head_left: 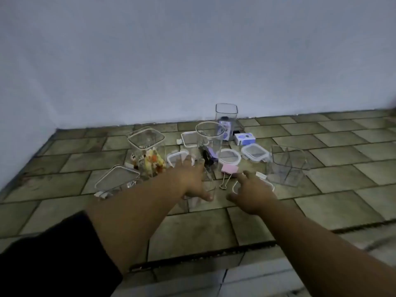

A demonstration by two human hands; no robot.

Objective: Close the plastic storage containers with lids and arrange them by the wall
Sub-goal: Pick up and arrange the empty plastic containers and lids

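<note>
Home floor corner: tiled floor (pixel 321 189), bare painted wall (pixel 192 50).

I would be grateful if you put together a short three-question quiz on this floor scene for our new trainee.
1. True or false: the tall square container nearest the wall already has its lid on.
2. What lies on the floor between the left hand and the right hand?
A. a spoon
B. a pink binder clip
C. a bottle cap
3. Fill in: the round lid lies flat just to the ___ of the tall round container, as the camera sees it.

Key:
1. False; its top is open.
2. B, the pink binder clip.
3. Right.
</note>
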